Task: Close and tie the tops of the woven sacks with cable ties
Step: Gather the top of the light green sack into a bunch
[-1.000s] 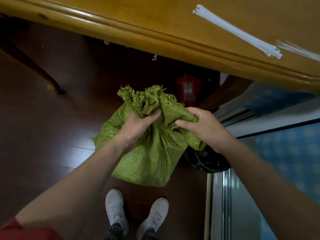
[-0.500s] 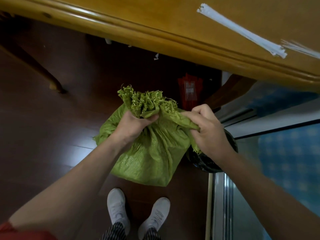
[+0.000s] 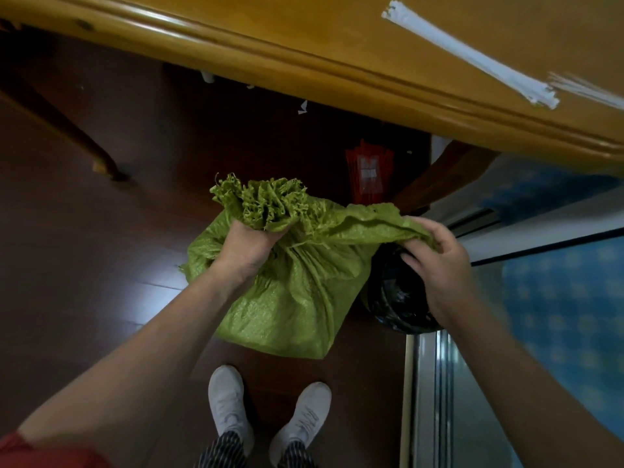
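Observation:
A green woven sack (image 3: 290, 298) stands on the dark floor just in front of my feet. My left hand (image 3: 246, 246) grips the gathered, frayed top of the sack in a bunch. My right hand (image 3: 439, 261) pinches a loose flap of the sack's rim, pulled out to the right. A bundle of white cable ties (image 3: 472, 57) lies on the wooden table at the upper right, apart from both hands.
The wooden table (image 3: 304, 45) overhangs the top of the view, with a table leg (image 3: 67, 130) at the left. A black bag (image 3: 398, 298) sits right of the sack, under my right hand. A red packet (image 3: 369, 173) lies behind. A metal door track (image 3: 429, 400) runs at the right.
My right hand has drawn a flap of the sack's rim out to the right. My left hand has kept its grip on the bunched top.

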